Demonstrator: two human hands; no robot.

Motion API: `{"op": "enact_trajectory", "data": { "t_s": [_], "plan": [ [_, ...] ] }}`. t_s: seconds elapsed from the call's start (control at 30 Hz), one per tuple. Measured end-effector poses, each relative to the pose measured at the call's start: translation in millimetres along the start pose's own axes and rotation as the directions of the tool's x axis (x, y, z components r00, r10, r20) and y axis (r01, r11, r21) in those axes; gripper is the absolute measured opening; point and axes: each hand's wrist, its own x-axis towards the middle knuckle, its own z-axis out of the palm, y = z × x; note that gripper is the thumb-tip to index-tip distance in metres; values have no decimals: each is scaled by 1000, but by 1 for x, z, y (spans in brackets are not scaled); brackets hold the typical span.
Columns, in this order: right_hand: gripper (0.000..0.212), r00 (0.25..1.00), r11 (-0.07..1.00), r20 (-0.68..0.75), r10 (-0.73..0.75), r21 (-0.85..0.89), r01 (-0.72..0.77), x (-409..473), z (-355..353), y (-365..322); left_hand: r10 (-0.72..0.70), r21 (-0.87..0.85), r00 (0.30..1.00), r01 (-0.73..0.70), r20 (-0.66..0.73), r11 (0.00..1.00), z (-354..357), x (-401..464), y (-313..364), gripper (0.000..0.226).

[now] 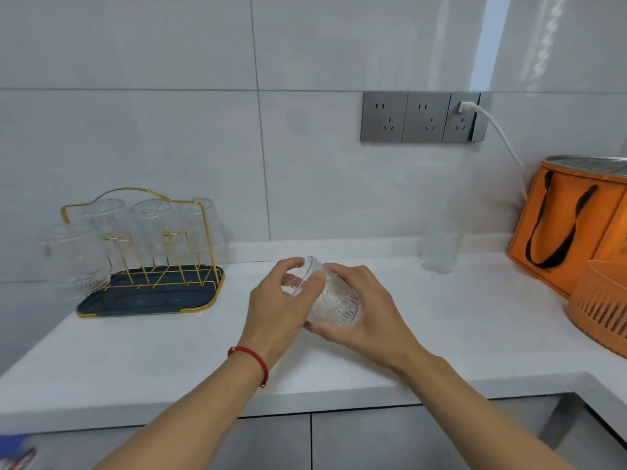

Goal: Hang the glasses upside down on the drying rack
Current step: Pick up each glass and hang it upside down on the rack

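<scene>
On the counter (169, 361), the rack (149, 266) stands at the left against the wall, with 4 glasses (151, 228) hung upside down on it. Both hands (281, 310) hold 1 glass (325, 296) above the counter's middle. A tall glass (439, 247) stands behind and right of them. A bag (570, 225) and basket (600, 307) sit far right, below the sockets (420, 117).

Open tabletop (169, 361) is left between the hands and the drying rack (146, 262). The rack's pegs are crowded by hung glasses (149, 225); the right side is blocked by an orange bag (570, 228).
</scene>
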Motion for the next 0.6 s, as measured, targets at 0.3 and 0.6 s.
{"op": "enact_trajectory", "data": {
  "t_s": [0.3, 0.6],
  "plan": [
    [32, 846, 620, 402, 351, 577, -532, 30, 50, -73, -108, -284, 994, 106, 10, 953, -99, -11, -15, 38],
    [47, 990, 943, 91, 110, 304, -132, 97, 76, -152, -9, 879, 999, 43, -44, 475, -165, -2, -93, 62]
  ]
}}
